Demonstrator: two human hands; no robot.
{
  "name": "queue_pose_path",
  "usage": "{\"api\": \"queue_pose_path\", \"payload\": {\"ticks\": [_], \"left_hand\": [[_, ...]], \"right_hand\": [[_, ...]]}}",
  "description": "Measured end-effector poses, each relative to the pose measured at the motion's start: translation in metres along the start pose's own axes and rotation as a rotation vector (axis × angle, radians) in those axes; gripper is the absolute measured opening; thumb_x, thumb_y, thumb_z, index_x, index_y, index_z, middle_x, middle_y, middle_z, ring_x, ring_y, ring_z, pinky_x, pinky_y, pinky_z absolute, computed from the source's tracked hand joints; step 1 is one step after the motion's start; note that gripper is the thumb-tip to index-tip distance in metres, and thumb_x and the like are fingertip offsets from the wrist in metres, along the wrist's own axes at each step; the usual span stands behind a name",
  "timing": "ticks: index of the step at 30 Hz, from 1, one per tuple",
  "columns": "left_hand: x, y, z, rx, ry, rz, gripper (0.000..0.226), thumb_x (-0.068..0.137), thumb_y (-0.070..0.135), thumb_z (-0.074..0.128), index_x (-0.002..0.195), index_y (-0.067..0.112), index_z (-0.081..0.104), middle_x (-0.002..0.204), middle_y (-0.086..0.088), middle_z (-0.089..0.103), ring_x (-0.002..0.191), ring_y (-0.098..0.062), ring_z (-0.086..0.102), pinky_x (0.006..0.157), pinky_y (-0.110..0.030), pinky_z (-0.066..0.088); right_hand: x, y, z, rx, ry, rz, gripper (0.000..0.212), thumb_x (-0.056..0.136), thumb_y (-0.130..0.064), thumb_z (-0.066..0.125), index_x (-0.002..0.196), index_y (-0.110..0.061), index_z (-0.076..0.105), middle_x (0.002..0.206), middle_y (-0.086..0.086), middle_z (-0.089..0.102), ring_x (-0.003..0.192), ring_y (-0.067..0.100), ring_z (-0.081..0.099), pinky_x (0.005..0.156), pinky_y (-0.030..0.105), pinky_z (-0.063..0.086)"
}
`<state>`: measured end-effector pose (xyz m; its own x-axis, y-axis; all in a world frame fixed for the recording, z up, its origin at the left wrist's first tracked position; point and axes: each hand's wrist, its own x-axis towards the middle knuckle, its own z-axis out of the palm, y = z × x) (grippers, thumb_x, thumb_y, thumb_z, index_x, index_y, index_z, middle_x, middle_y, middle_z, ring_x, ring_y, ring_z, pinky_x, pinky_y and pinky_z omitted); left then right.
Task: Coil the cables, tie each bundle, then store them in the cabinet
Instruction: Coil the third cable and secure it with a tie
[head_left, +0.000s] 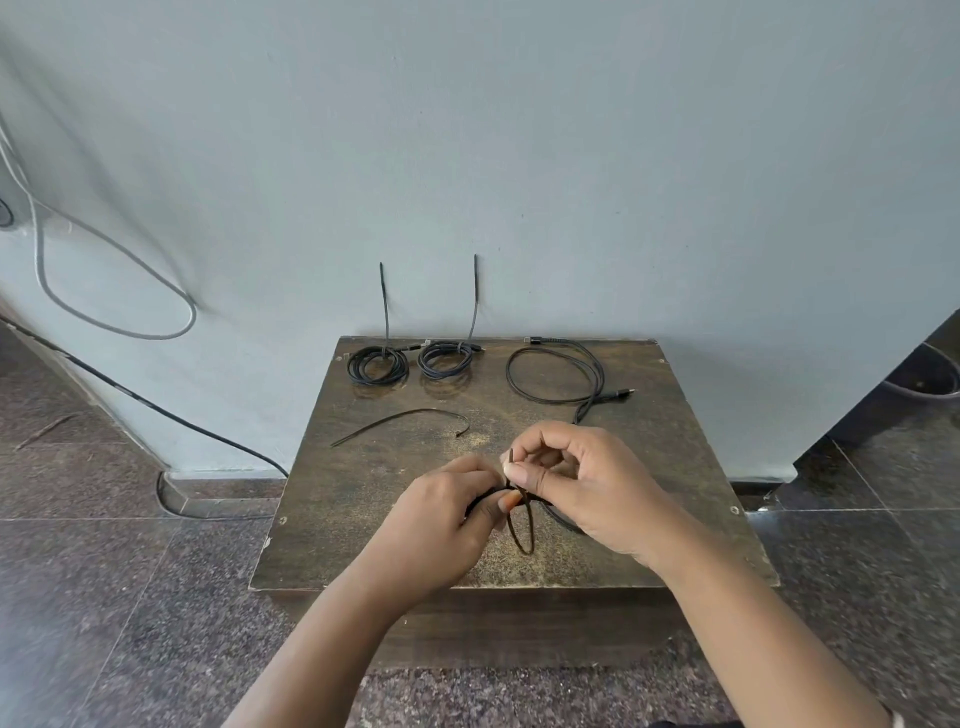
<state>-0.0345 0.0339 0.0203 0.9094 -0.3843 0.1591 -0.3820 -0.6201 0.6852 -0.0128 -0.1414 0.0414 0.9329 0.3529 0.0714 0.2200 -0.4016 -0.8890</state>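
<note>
**Both hands on a cable bundle at table centre, tie being looped**

Grey-blue wall (519, 156) fills the top half, w/ a grey cable (117, 280) hanging in a loop at left and a black cable (156, 410) running down to the speckled stone floor (104, 597). Dark wooden table (363, 519) stands against the wall.

Left hand (441, 525) grips a coiled black cable (563, 522), fingers curled round it; most of the coil is hidden under both hands. Right hand (587, 483) pinches a black zip tie (522, 525) btwn thumb and forefinger; the tie's loop hangs below the hands.

At the back edge: two tied coils, left coil (376, 366) and middle coil (445, 359), each w/ its tie tail sticking up. To their right, a loose black cable (558, 371), untied. A spare zip tie (400, 423) lies apart, front-left of the coils.
</note>
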Motion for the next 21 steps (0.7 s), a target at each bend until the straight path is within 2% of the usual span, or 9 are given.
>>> {"api": "queue_pose_path", "payload": {"ticks": [2,6,11,16,21], "left_hand": [[0.000,-0.004,0.003,0.047,-0.036,-0.043,0.033,0.098,0.031,0.046,0.077,0.010,0.061,0.081,0.005,0.054,0.071,-0.011,0.052,0.066,-0.024,0.040],[0.000,-0.007,0.009,0.067,-0.066,-0.164,0.037,0.099,0.038,0.039,0.079,0.010,0.053,0.070,-0.001,0.057,0.066,-0.020,0.053,0.064,-0.035,0.041],[0.003,-0.007,0.011,0.079,-0.052,-0.178,0.033,0.099,0.038,0.036,0.075,0.018,0.042,0.062,0.005,0.049,0.066,-0.026,0.053,0.061,-0.034,0.034],[0.005,-0.003,0.011,0.040,-0.062,-0.177,0.036,0.099,0.041,0.035,0.065,0.027,0.035,0.060,0.006,0.047,0.060,-0.020,0.046,0.062,-0.034,0.031],[0.005,-0.004,0.010,-0.008,-0.059,-0.178,0.036,0.099,0.041,0.036,0.066,0.026,0.036,0.059,0.006,0.046,0.059,-0.019,0.044,0.061,-0.033,0.031]], "right_hand": [[0.000,-0.002,0.001,0.043,0.066,-0.023,0.003,0.086,-0.020,0.069,0.084,-0.017,0.069,0.090,0.005,0.071,0.081,0.022,0.065,0.076,0.040,0.054],[0.000,-0.006,0.000,0.095,0.179,-0.103,0.007,0.085,-0.010,0.069,0.081,-0.015,0.066,0.087,0.000,0.070,0.084,0.019,0.063,0.079,0.042,0.052],[-0.003,-0.011,0.008,0.142,0.260,-0.132,0.012,0.084,-0.007,0.069,0.078,-0.016,0.066,0.082,-0.002,0.069,0.085,0.020,0.061,0.080,0.038,0.048],[-0.005,-0.014,0.011,0.318,0.364,-0.139,0.012,0.083,0.003,0.068,0.076,-0.006,0.063,0.082,0.014,0.067,0.087,0.041,0.056,0.082,0.046,0.048],[-0.006,-0.016,0.015,0.376,0.393,-0.157,0.015,0.082,0.008,0.066,0.074,-0.005,0.062,0.080,0.017,0.066,0.085,0.037,0.058,0.083,0.044,0.048]]}}
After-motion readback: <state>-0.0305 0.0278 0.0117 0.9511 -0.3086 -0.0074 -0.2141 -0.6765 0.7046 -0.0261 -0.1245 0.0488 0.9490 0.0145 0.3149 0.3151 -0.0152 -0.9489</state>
